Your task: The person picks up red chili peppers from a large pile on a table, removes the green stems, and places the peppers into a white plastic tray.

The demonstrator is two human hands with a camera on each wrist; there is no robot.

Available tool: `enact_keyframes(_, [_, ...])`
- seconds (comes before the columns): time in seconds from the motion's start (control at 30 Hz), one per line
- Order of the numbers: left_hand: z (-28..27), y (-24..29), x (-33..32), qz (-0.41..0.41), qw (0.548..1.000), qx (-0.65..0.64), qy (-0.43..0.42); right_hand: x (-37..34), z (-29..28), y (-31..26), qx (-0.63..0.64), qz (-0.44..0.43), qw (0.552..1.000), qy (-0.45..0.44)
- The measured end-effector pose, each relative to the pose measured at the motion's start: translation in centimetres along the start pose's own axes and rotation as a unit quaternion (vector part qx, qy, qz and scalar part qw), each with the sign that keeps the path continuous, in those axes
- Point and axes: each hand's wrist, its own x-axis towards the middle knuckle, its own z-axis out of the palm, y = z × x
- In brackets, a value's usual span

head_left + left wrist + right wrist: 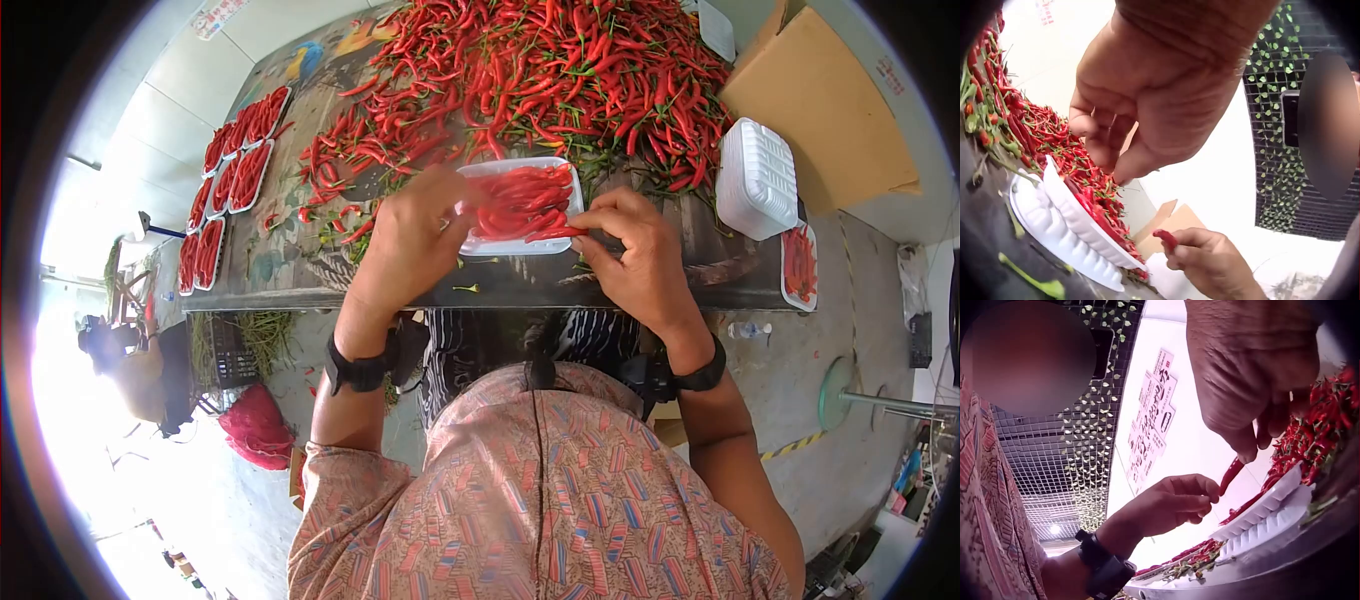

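My right hand [635, 252] is narrow, thumb and fingers pinching one red chili [1230, 476] by its end, at the near right corner of the white tray [515, 249]. My left hand [415, 225] is over the tray's left end, fingers curled in and the thumb near them — blurred in the head view, so I can't tell if anything is in that grip.

The tray lies between my two hands, with red chilies [525, 200] laid lengthwise in it. A second ribbed tray [1054, 234] seems to sit under it, going by the wrist views.

Big chili pile [600, 80] ahead of both hands, green stems mixed in. Off to the right of my right hand and a bit forward: stack of white trays [768, 175], cardboard box [830, 100] behind it, one filled tray [799, 265] at the table edge. Well left of my left hand — a group of filled trays [248, 175] on the table [500, 292]. Loose green stem [466, 288] on the near side of the tray. Black wristband on each wrist.
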Motion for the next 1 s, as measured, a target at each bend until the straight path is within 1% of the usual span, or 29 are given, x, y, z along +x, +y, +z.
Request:
enact_keyframes(0.03, [0.1, -0.5, 0.3, 0.022, 0.999, 0.026, 0.003, 0.0, -0.1, 0.1, -0.011, 0.011, 1.000, 0.001])
enact_keyframes(0.17, [0.4, -1.3, 1.0, 0.038, 0.999, 0.020, -0.022, -0.1, 0.0, 0.4, -0.026, 0.011, 1.000, 0.008])
enact_keyframes(0.27, [0.5, -1.6, 1.4, 0.025, 0.999, 0.021, -0.044, -0.1, 0.1, 0.6, -0.009, 0.021, 1.000, 0.010])
enact_keyframes(0.33, [0.3, -1.6, 1.7, 0.011, 0.997, 0.009, -0.080, -0.1, 0.2, 0.7, -0.013, 0.018, 1.000, 0.016])
enact_keyframes(0.47, [0.4, -2.3, 1.8, 0.018, 0.996, 0.002, -0.084, 0.1, 0.2, 1.0, -0.018, 0.022, 0.999, 0.014])
enact_keyframes(0.53, [0.4, -2.3, 1.7, -0.013, 0.995, -0.037, -0.088, 0.2, 0.4, 1.1, -0.019, 0.006, 1.000, 0.023])
enact_keyframes(0.67, [0.5, -2.8, 1.7, -0.022, 0.994, -0.052, -0.093, 0.7, 0.9, 0.7, -0.023, 0.001, 1.000, 0.018])
enact_keyframes(0.77, [0.5, -2.8, 1.6, -0.034, 0.993, -0.050, -0.100, 1.2, 1.5, 0.6, -0.007, 0.014, 1.000, 0.027])
enact_keyframes(0.83, [0.3, -2.6, 1.7, -0.059, 0.990, -0.053, -0.118, 1.5, 1.8, 0.7, -0.033, 0.003, 0.999, 0.020])
enact_keyframes(0.87, [0.3, -2.7, 1.7, -0.059, 0.990, -0.053, -0.117, 1.7, 1.9, 0.8, -0.033, 0.002, 0.999, 0.020])
enact_keyframes(0.93, [0.2, -2.9, 1.7, -0.055, 0.990, -0.051, -0.116, 1.9, 2.2, 1.0, -0.078, -0.016, 0.997, 0.012])
enact_keyframes(1.0, [0.2, -3.1, 1.8, -0.052, 0.991, -0.036, -0.118, 2.2, 2.3, 0.9, -0.079, -0.017, 0.997, 0.007])
